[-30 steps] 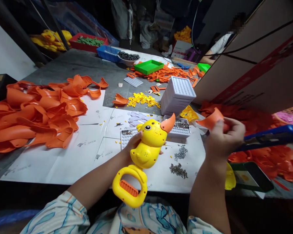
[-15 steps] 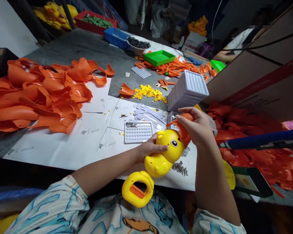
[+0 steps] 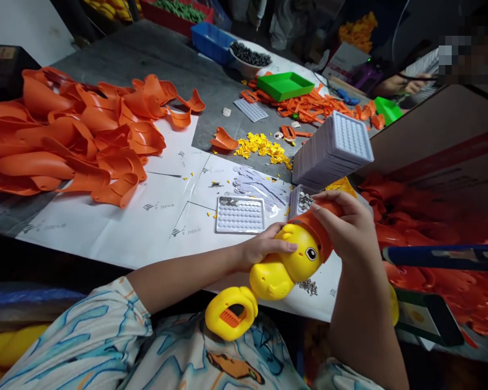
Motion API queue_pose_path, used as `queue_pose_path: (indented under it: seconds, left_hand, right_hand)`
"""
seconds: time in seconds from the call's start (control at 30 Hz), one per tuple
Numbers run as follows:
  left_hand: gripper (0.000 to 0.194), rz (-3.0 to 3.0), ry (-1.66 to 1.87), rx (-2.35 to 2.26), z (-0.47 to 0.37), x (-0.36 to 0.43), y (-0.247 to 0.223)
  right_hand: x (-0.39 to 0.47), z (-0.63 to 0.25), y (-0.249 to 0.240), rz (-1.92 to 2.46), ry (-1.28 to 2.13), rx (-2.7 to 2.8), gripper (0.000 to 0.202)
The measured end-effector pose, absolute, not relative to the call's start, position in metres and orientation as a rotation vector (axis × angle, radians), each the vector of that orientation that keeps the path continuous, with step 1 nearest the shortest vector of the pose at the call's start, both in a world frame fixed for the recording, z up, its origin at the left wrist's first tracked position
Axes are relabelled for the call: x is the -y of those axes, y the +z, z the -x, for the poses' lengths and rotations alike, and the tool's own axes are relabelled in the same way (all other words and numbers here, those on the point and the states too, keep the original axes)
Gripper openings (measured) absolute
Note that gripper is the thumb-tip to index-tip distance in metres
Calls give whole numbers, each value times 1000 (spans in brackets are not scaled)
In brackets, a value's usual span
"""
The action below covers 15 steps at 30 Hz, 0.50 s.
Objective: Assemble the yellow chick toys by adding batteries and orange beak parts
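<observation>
A yellow toy duck (image 3: 273, 280) with a ring-shaped handle lies tilted above the table's front edge. My left hand (image 3: 264, 246) is closed round its head, thumb pressed beside the eye. At the head's upper right, an orange curved bill piece (image 3: 317, 225) sits against the yellow shell. Gripping that piece from the right is my right hand (image 3: 345, 222), its fingers wrapped over the far side. Just beyond the hands are a white tray of round stickers (image 3: 240, 215) and a small box of metal bits (image 3: 303, 199). A pile of screws (image 3: 308, 287) shows under the duck.
Orange bill pieces (image 3: 77, 135) are heaped on the left. A tall stack of white trays (image 3: 329, 149) stands behind my right hand. Small yellow parts (image 3: 264, 147) lie mid-table. A blue bar (image 3: 442, 255) juts in from the right. Another person's hand (image 3: 402, 84) shows at back right.
The orange piece has gone from sitting loosely angled to lying closer against the duck's head, pushed by my right hand. The view has shifted slightly, so the table scene appears moved.
</observation>
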<state>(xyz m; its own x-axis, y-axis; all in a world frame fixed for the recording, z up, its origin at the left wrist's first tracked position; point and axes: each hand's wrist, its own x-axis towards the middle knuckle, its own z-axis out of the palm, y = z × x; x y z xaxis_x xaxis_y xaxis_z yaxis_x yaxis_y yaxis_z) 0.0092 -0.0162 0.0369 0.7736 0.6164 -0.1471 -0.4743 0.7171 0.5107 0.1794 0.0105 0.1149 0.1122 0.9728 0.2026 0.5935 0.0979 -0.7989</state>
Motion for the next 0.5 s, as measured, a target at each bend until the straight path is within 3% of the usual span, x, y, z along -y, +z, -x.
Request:
queue_pose_path:
  seconds: [0.1, 0.27, 0.4, 0.5]
  left_hand:
    - [82, -481, 618, -391, -6, 18, 39]
    - [98, -606, 631, -392, -3, 19, 42]
    - [115, -768, 724, -437, -6, 24, 36]
    - [113, -874, 807, -530, -9, 28, 34]
  right_hand:
    - [-14, -179, 112, 1623, 497, 1585, 34]
    - [-11, -181, 106, 1610, 685, 1637, 36]
    - [0, -184, 102, 1533, 560, 1674, 30]
    - [8, -189, 103, 1457, 507, 1690, 24]
